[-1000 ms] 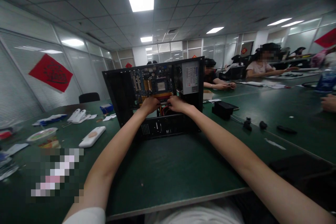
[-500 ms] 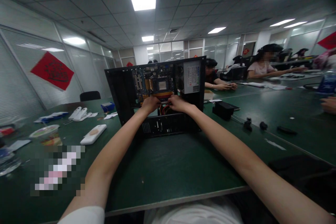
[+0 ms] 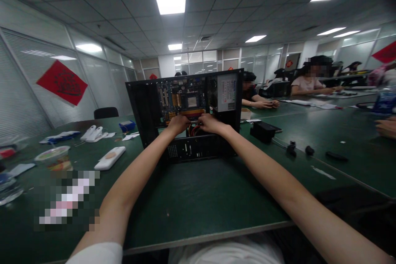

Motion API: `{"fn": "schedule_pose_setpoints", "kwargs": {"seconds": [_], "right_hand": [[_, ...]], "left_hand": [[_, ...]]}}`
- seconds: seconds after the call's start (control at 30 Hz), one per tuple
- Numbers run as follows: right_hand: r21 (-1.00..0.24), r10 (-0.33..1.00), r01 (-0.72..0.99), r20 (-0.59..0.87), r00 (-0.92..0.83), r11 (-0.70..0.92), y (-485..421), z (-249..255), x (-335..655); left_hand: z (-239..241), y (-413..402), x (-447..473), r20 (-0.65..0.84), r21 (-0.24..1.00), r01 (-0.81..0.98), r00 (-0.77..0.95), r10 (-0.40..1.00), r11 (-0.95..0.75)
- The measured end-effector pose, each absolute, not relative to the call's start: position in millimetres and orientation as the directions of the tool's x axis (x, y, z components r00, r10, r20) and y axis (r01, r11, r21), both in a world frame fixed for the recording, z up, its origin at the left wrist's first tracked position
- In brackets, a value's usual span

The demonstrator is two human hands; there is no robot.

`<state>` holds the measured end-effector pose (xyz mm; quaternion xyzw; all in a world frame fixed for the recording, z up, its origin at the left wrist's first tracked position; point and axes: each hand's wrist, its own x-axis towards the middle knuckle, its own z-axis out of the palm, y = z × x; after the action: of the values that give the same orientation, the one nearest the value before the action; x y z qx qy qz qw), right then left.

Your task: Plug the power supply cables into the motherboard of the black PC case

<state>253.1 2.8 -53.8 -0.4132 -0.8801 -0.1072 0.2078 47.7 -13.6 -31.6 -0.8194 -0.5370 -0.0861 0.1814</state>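
Note:
A black computer case (image 3: 140, 115) stands upright on the table with its open side facing me. Inside it are a motherboard (image 3: 182, 86) and, at the upper right, a power supply (image 3: 226, 93) with a label. My left hand (image 3: 178, 124) and my right hand (image 3: 210, 123) reach into the case, at the two ends of the orange and red memory slots (image 3: 193, 114). Both have curled fingers, bent close together at the lower edge of the slots. What they pinch is too small to make out. Red and dark cables (image 3: 194, 130) hang just below, between the hands.
On the green table (image 3: 210, 194), a white power bank (image 3: 110, 159), a plastic cup (image 3: 55, 157) and a blue box (image 3: 127, 126) lie to the left. A black box (image 3: 262, 130) and small black parts (image 3: 291, 148) are on the right. Other people sit beyond.
The view has tilted very slightly. Both hands stay at the memory slots with hardly any visible movement.

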Motion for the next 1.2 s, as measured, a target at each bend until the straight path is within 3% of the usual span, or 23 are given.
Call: {"fn": "schedule_pose_setpoints", "kwargs": {"seconds": [0.53,0.83,1.2], "right_hand": [[0.131,0.662,0.759,0.412,-0.627,0.638,-8.7,-44.7,250.7],[0.223,0.451,0.571,0.419,-0.788,0.790,22.5,-41.6,241.6],[0.178,0.557,0.684,0.455,-0.695,0.708,20.3,-47.0,237.1]], "left_hand": [[-28.4,-13.4,58.0,0.349,-0.220,0.915,0.398,0.848,-0.339],[-30.1,-10.1,51.8,0.355,-0.195,0.912,0.408,0.841,-0.361],[-29.5,-12.8,51.1,0.354,-0.181,0.919,0.394,0.848,-0.351]]}}
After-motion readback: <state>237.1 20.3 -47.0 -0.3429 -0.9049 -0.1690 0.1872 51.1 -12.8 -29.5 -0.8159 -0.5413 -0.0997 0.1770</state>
